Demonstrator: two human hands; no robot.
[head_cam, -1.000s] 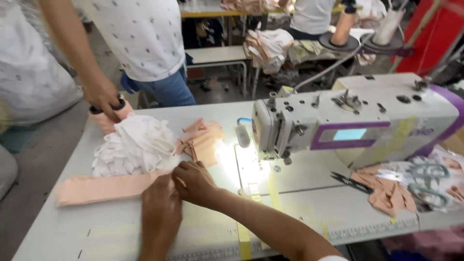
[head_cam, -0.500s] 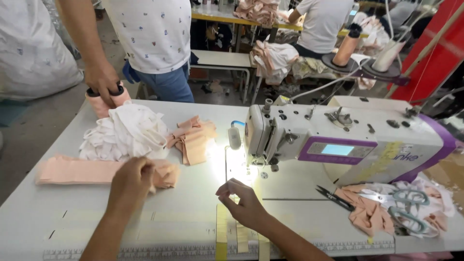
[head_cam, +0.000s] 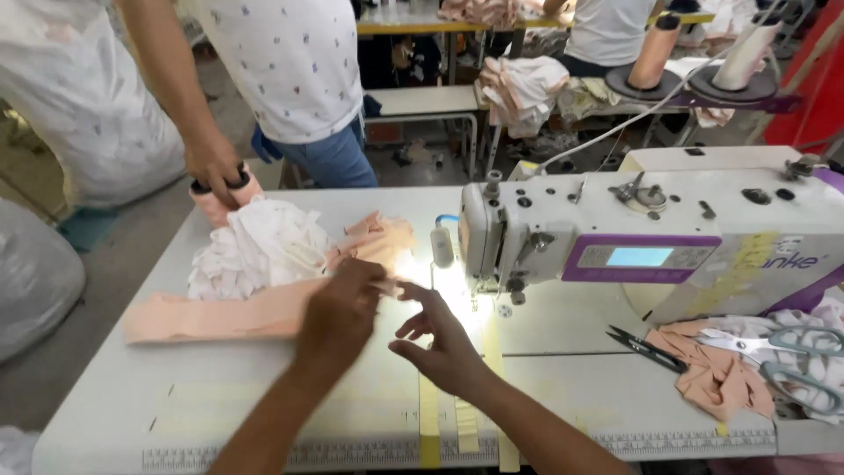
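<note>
My left hand (head_cam: 341,310) rests on the white sewing table (head_cam: 220,396) and pinches the right end of a long pink fabric strip (head_cam: 207,318). The strip lies flat, running left from my fingers. My right hand (head_cam: 440,341) hovers just to the right, fingers spread and holding nothing, fingertips close to the strip's end. Both hands sit in the lit patch in front of the needle of the white sewing machine (head_cam: 651,242). A heap of white fabric (head_cam: 259,246) and a small stack of pink pieces (head_cam: 374,239) lie behind the strip.
A person in a dotted white shirt (head_cam: 290,62) stands at the far edge, one hand (head_cam: 213,167) on a pink roll. Black thread snips (head_cam: 642,346), scissors (head_cam: 791,369) and pink scraps (head_cam: 712,378) lie at the right. Thread cones (head_cam: 655,48) stand behind the machine.
My left hand has slid right with the strip's end toward the needle. My right hand has moved up and left to meet it. The view has shifted slightly.
</note>
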